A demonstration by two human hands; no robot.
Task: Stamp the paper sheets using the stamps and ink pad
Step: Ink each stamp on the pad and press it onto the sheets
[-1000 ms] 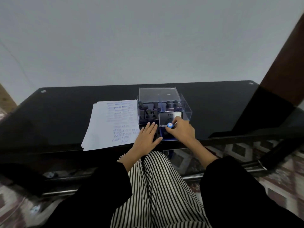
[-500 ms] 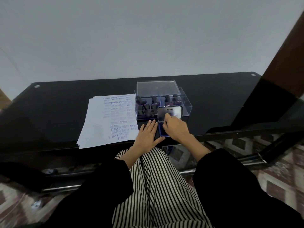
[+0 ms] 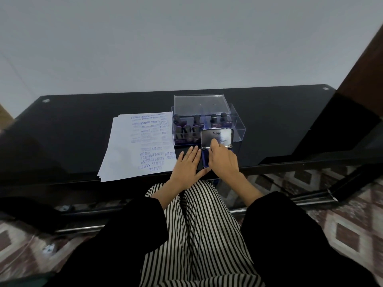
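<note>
At the left of the black surface (image 3: 83, 125) lies the stack of paper sheets (image 3: 128, 150), long axis running away from the person and leaning a little to the right. The top sheet already carries blue prints along its right half, among them FRAGILE at the far end and AIR MAIL and SAMPLE at the near end. Its left strip is bare.

Just right of the stack's near corner, the left hand (image 3: 187, 165) rests palm down on the surface. Its fingers are straight and close together, the thumb is out to the right, and it holds nothing. It sits between the paper and the ink pad (image 3: 205, 160), so it is the nearer hand to the sheets and well placed to steady them.

Behind it stands a clear box (image 3: 236, 123) with the spare stamps (image 3: 187, 129) upright in its left and middle compartments. The ink pad's lid (image 3: 224, 134) is tilted up against the front of the box, and the blue base lies on the near side.

Over that base hangs the right hand (image 3: 222, 162), knuckles up and fingers bunched and curled downward. One fingertip reaches the foot of the lid. Whether it pinches a stamp against the pad I cannot tell, since the back of the hand hides whatever is beneath.

From this hand the sheets lie to the left, past the left hand. Any stamping stroke would probably have to cross over or in front of that flat hand to reach the paper.
</note>
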